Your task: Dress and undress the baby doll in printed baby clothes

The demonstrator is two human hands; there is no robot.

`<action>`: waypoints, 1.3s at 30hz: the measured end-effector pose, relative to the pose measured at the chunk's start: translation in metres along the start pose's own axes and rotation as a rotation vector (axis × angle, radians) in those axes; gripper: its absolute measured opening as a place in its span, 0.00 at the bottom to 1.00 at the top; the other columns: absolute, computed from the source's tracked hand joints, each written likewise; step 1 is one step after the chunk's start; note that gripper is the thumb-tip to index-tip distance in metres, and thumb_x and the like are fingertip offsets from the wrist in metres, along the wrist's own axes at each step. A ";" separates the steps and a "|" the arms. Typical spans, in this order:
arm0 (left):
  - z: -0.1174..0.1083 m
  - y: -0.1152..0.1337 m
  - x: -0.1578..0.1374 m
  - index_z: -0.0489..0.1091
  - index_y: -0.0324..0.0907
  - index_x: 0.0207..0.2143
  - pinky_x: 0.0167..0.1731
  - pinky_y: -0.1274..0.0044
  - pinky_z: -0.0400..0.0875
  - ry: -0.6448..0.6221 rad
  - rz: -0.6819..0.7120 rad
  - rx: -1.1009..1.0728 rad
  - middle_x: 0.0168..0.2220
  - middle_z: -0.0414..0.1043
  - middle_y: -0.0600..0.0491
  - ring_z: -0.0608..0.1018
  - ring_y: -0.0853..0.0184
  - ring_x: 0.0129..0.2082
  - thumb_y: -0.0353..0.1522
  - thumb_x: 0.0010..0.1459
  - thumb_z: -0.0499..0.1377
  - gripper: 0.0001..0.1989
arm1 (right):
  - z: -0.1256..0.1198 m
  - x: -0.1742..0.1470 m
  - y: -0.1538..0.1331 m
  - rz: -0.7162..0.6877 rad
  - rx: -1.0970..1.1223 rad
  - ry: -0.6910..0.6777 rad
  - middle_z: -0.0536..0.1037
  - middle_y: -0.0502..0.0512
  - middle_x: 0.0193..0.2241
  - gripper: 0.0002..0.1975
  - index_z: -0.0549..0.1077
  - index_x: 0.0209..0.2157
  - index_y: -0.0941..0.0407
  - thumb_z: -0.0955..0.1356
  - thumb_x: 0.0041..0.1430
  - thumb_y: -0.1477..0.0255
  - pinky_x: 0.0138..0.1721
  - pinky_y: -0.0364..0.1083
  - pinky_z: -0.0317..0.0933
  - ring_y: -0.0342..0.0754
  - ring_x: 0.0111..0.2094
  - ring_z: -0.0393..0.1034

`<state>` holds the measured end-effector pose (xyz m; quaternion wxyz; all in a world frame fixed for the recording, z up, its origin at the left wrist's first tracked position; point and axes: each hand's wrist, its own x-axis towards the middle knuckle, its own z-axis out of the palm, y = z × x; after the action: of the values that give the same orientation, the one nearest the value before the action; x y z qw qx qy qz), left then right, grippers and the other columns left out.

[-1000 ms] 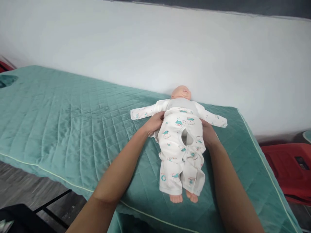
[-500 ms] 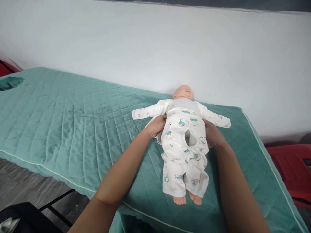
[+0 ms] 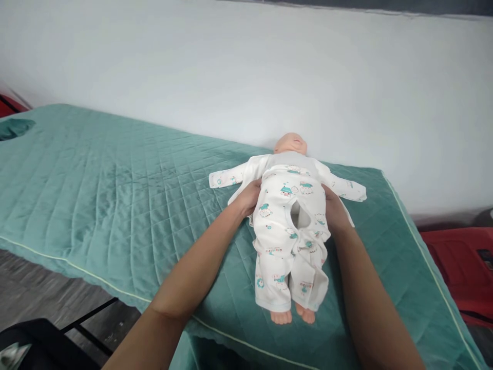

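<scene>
While the doll (image 3: 291, 161) lies face-up near the bed's (image 3: 115, 205) right end, head (image 3: 288, 144) at the far edge, left hand (image 3: 249, 198) and right hand (image 3: 336, 209) touch its printed trousers (image 3: 272, 234) on both sides. Each grip is partly hidden; can't tell if either holds cloth.

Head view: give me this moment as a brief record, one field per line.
Doll: lying on its back, head by the wall
Trousers: white, printed, on the doll, open at the crotch
Top: white, long sleeves spread outward
Left hand: at one side of the trousers, fingers partly hidden
Right hand: at the other side, fingers partly hidden
Surface: green quilted cover
</scene>
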<state>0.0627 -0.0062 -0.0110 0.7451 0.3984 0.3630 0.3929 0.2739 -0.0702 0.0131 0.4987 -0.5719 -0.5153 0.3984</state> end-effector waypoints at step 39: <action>-0.018 -0.011 0.013 0.77 0.39 0.32 0.38 0.77 0.69 0.365 0.366 0.468 0.31 0.77 0.54 0.74 0.66 0.34 0.29 0.49 0.57 0.10 | -0.009 0.016 0.036 -0.113 -0.332 0.215 0.78 0.53 0.36 0.10 0.69 0.36 0.51 0.66 0.49 0.66 0.42 0.49 0.62 0.53 0.37 0.69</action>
<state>0.0555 0.0065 -0.0310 0.4737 0.5400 0.4931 0.4907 0.2916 -0.0543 -0.0193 0.4710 -0.6558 -0.5490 0.2159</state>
